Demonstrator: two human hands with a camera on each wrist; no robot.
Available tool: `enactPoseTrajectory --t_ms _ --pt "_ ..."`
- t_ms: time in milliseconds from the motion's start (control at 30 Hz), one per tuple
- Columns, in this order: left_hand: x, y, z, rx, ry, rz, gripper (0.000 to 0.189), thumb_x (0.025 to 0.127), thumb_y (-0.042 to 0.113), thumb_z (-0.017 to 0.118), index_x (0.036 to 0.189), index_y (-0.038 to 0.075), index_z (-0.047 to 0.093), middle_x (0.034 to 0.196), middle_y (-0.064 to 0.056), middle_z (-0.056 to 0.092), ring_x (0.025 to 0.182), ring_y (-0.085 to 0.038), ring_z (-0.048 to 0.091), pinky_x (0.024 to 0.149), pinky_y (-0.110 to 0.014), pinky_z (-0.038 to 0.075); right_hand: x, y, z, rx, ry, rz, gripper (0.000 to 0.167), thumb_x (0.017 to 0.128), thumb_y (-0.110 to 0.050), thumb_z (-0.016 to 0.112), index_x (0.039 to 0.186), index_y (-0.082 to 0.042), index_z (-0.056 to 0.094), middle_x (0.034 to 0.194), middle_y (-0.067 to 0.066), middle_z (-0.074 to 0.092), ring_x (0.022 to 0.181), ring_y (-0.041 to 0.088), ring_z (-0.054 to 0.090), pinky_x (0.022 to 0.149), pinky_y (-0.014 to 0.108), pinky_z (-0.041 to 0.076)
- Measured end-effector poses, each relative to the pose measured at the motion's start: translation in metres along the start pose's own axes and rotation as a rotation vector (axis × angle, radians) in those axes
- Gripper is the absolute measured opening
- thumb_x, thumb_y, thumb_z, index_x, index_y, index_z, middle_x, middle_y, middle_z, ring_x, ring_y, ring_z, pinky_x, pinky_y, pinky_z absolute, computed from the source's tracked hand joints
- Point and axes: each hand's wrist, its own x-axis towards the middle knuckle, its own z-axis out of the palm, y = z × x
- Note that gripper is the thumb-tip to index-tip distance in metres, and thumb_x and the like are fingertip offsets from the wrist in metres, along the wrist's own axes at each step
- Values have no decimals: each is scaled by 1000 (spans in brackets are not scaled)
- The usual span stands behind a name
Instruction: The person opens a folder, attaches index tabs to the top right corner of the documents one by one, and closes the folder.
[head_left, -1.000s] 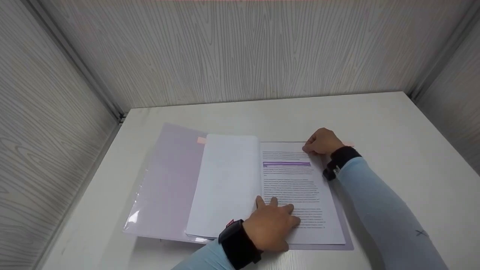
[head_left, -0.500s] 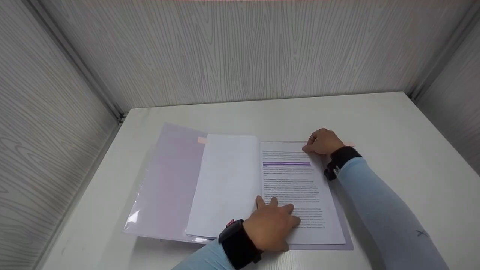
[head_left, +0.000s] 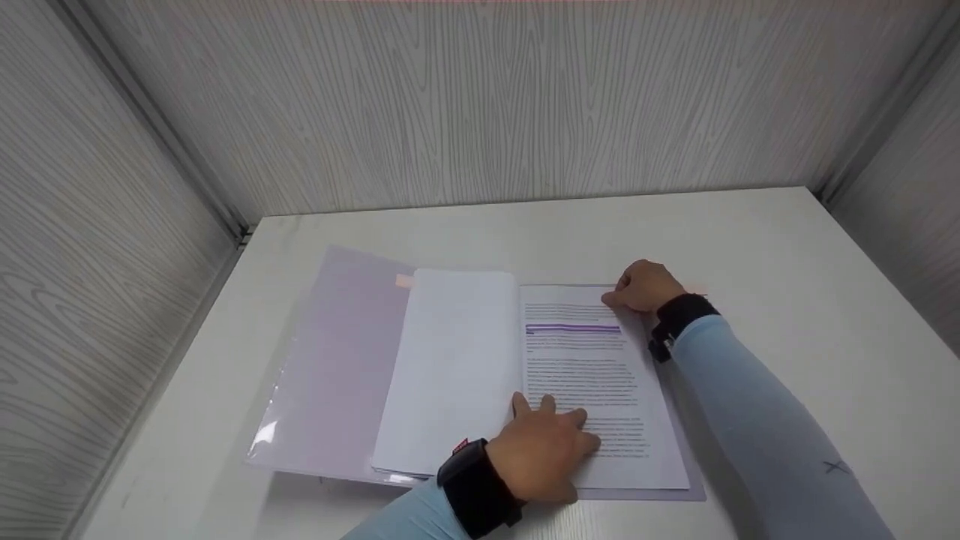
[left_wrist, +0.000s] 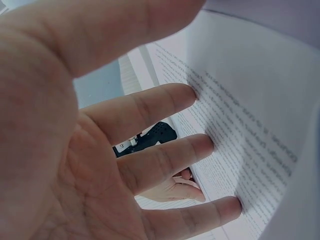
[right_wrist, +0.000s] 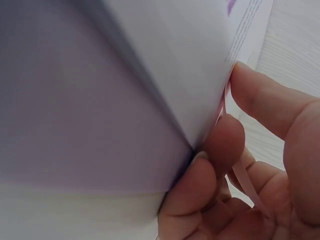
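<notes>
A translucent lilac folder (head_left: 341, 367) lies spread out on the table, with its left cover raised off the tabletop. Inside it are a blank turned page (head_left: 454, 360) and, on the right, a printed page (head_left: 581, 367) with purple highlighted lines. Spread fingers of my left hand (head_left: 541, 454) rest on the lower part of the printed page; the left wrist view shows their fingertips touching the text. At the page's top right corner my right hand (head_left: 646, 286) pinches the paper edge. A pale pink tab (right_wrist: 245, 182) runs between its fingers in the right wrist view.
Another pink sticky tab (head_left: 403, 280) sticks out at the turned page's upper left. The white table (head_left: 765, 247) is bordered by wood-grain panels (head_left: 495, 105) at the back and both sides.
My right hand has shifted slightly left and down at the page corner, and the page's right edge has moved a little left. My left hand has stayed in place.
</notes>
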Motion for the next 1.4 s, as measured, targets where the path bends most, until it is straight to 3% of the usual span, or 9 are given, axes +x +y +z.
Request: enactPoseTrajectory --t_ms 233,533,800,1100,1267,1400 --pt "0 0 1 5 1 3 51 69 40 82 117 31 68 106 4 61 87 -25 53 76 -63 43 2 1 -2 -39 -85 14 31 85 -26 71 101 0 66 100 13 60 79 23 54 64 30 44" --pt "0 1 0 8 2 0 50 69 39 82 117 31 68 112 3 61 90 -26 55 75 -62 42 6 8 -4 -59 -108 -34 30 87 -16 63 110 3 64 103 15 61 83 24 55 69 30 45" --pt "0 1 1 9 2 -1 51 68 39 83 117 31 68 110 4 61 88 -25 55 75 -63 43 7 7 -5 -34 -114 -9 29 86 -11 56 110 3 65 99 13 59 79 22 54 66 28 44" --pt "1 0 2 10 -10 -7 51 69 39 82 117 32 68 112 4 61 91 -27 55 76 -62 43 3 -3 0 -88 -46 -1 34 86 -26 61 98 5 70 80 8 62 64 18 54 54 26 42" --pt "1 0 1 8 -4 -2 50 68 38 82 115 31 69 105 4 61 87 -25 53 75 -62 43 5 -3 0 -102 -59 20 30 85 -19 55 97 4 69 64 2 55 54 15 48 49 26 38" --pt "0 0 1 8 -4 -2 49 68 37 82 114 31 69 102 5 59 85 -24 53 76 -63 42 4 -4 -1 -107 -61 24 34 85 -21 56 103 6 67 74 6 59 60 18 51 52 26 41"
